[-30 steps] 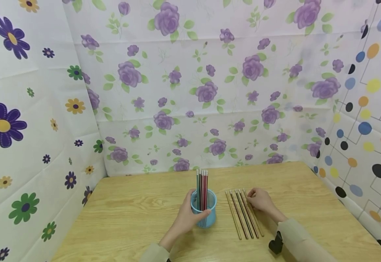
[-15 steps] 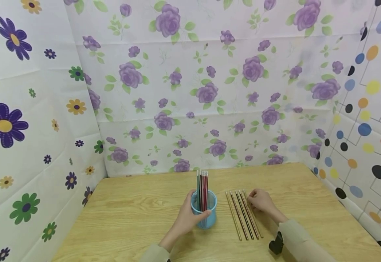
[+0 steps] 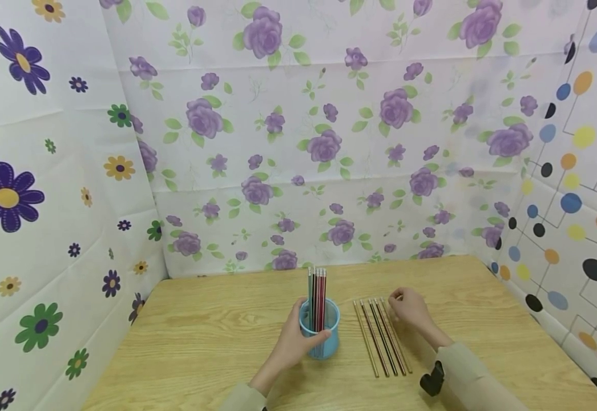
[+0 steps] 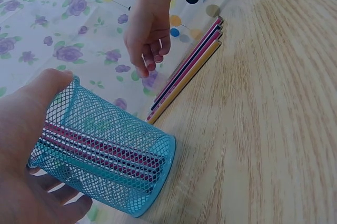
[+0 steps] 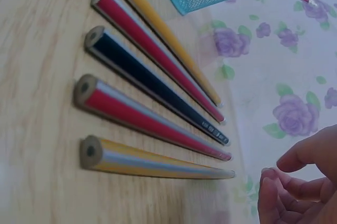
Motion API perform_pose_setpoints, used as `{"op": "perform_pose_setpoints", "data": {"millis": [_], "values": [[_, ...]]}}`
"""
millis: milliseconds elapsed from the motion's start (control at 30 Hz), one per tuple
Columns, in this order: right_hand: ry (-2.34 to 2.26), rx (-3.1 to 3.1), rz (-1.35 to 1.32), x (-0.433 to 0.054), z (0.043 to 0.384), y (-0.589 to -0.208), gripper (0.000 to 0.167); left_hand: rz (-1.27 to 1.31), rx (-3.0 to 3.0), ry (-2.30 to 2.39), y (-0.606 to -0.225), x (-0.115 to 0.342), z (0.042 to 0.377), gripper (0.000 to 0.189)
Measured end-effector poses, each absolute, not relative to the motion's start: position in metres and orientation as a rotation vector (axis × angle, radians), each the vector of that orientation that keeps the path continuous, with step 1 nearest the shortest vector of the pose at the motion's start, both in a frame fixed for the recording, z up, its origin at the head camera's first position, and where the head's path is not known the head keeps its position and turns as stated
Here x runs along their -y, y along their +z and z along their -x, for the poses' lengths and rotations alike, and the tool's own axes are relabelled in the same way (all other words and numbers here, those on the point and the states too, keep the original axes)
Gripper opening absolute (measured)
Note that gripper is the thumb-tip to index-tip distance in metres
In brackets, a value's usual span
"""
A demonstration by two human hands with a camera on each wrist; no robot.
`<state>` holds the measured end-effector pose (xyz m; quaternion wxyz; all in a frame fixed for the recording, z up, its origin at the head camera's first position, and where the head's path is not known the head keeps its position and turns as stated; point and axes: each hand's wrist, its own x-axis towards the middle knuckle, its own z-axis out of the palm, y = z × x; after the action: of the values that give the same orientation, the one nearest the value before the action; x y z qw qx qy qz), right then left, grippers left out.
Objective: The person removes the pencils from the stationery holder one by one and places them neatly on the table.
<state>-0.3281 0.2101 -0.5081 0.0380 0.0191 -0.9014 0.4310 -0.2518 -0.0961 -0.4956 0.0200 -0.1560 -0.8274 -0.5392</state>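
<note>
A light blue mesh pencil cup (image 3: 331, 343) stands on the table, and my left hand (image 3: 293, 341) grips it round its left side. Several pencils (image 3: 317, 297), red, black and teal, stand in it with their eraser ends up. To its right, several unsharpened pencils lie in a row: a yellow pencil (image 5: 158, 161) and another yellow one (image 5: 163, 34) at the outside, red ones (image 5: 152, 121) and a black one (image 5: 152, 84) between. My right hand (image 3: 412, 309), its fingers loosely curled and holding nothing, hovers by the rightmost pencil's far end, apart from it.
The wood-grain table (image 3: 216, 342) ends at a flowered cloth wall (image 3: 298, 142) behind. Patterned cloth also hangs at the left (image 3: 67, 188) and right (image 3: 581, 211). A black device (image 3: 432, 379) is at my right sleeve.
My right hand has drawn slightly up and away from the rightmost pencil's eraser end. The left hand, the cup and the row of pencils stay as they were.
</note>
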Motion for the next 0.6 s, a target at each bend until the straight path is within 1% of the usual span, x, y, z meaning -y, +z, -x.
{"op": "perform_pose_setpoints", "data": {"millis": [333, 600], "values": [[1.422, 2.715, -0.077, -0.204, 0.33, -0.5, 0.028, 0.496, 2.565, -1.68, -0.495, 0.096, 0.252, 0.091], [1.582, 2.623, -0.111, -0.195, 0.329, -0.494, 0.026, 0.486, 2.569, -1.677, -0.496, 0.096, 0.252, 0.092]]}}
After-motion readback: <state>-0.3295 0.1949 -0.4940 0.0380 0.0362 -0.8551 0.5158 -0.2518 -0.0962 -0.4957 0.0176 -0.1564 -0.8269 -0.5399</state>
